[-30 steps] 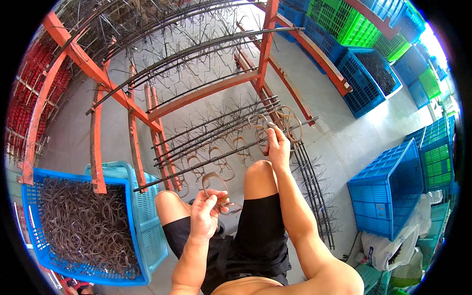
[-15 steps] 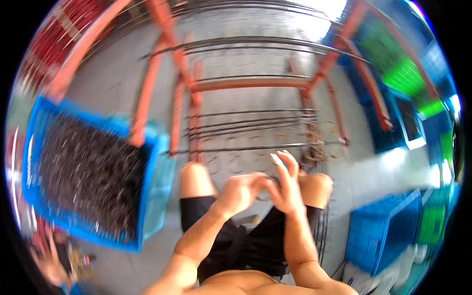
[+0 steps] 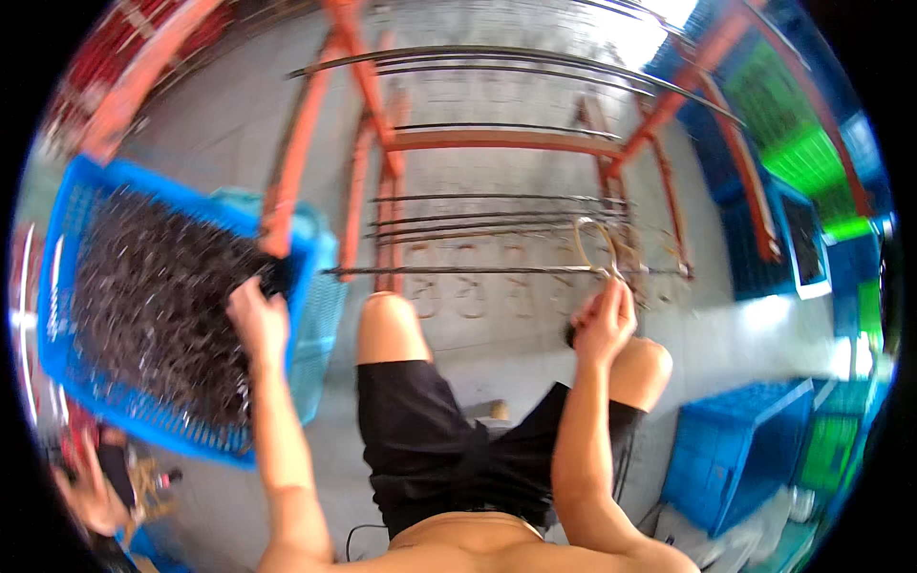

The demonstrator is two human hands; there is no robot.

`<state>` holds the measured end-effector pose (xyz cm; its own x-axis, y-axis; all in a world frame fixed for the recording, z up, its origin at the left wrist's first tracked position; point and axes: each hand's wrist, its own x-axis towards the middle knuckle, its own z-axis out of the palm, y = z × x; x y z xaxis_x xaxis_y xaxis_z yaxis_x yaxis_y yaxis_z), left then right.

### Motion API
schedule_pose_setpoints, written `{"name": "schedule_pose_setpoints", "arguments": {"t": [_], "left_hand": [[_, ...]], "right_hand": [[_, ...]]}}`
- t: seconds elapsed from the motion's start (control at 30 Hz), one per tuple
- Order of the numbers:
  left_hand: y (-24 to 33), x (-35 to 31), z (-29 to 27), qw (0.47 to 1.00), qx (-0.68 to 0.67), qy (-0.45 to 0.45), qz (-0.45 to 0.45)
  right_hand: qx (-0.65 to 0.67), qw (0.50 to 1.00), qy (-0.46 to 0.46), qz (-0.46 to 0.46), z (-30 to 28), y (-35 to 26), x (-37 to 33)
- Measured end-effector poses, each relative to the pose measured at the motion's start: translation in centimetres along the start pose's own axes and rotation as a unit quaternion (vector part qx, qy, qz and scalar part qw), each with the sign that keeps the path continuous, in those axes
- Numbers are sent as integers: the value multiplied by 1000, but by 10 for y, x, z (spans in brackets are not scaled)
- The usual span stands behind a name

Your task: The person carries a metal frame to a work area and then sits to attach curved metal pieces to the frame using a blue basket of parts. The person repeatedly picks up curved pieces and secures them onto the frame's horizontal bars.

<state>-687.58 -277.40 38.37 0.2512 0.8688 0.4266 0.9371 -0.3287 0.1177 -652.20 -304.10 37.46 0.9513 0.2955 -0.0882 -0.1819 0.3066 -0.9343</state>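
My right hand is raised to a dark horizontal rod of the orange rack and pinches a bent metal hook that hangs there beside several others. My left hand reaches into the blue crate at my left, its fingers down among the dark metal hooks piled inside. What the left fingers grip is hidden and blurred. My bare knees and black shorts are between the two arms.
Several more thin rods cross the orange rack above. A blue crate stands at the lower right, with blue and green crates stacked along the right side. Another person's hand shows at the lower left on the concrete floor.
My head has turned left and down. My left hand left my lap and went into the blue crate of hooks. My right hand rose back to the rod with a hook.
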Motion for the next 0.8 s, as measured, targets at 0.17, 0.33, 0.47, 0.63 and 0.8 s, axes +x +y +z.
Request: {"name": "schedule_pose_setpoints", "arguments": {"t": [0.17, 0.33, 0.47, 0.63, 0.8], "left_hand": [[-58, 26, 42, 945, 161, -247, -141], [-60, 41, 34, 953, 176, -238, -62], [-55, 28, 13, 998, -15, -48, -36], [-52, -2, 10, 940, -290, -127, -129], [-57, -9, 8, 931, -278, -198, -129]], "right_hand": [[-65, 990, 121, -16, -5, 32, 30], [-55, 994, 93, -13, 5, 38, 38], [15, 996, 75, 43, 6, 34, 44], [93, 992, 61, 60, 4, 35, 42], [158, 981, 82, 70, 7, 37, 37]]}}
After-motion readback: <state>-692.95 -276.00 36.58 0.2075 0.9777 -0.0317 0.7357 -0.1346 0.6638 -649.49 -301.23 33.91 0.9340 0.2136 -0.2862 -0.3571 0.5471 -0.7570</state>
